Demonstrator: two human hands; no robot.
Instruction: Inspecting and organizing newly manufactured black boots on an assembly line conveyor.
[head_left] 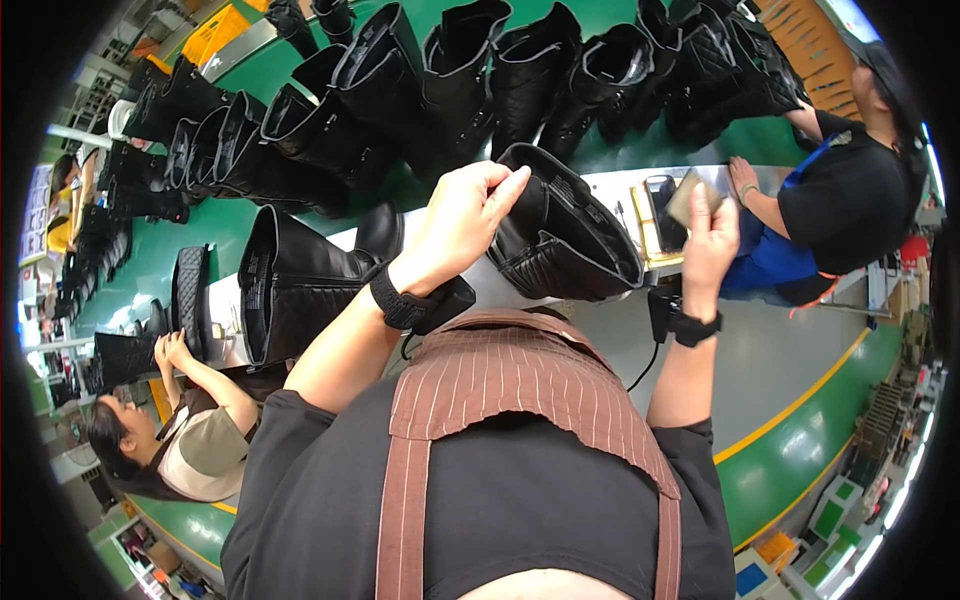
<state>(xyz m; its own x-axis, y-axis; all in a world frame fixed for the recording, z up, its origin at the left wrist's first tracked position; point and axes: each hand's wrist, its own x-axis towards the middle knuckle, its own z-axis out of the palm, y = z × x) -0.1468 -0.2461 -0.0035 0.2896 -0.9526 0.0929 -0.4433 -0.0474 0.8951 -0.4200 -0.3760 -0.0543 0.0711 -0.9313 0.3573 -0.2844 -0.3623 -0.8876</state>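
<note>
Head view, looking down: a tall black boot [575, 230] is sitting at the near edge of a white bench [612, 184], straight ahead of the wearer. The left hand [465, 207] is pinching its top rim at the far left, thumb and fingers closed on the leather. The right hand [711, 240] is gripping a small tan pad [693, 200] — raised, to the right of the boot and apart from it. From the pad, the boot is lying leftward; the left hand is the nearer one, already touching. The boot's opening is gaping toward the wearer, its long axis slanting from far left to near right; the foot is hiding from view. The leather is looking dark and softly shiny, with quilted stitching low on the near side — a pale label is showing inside.
</note>
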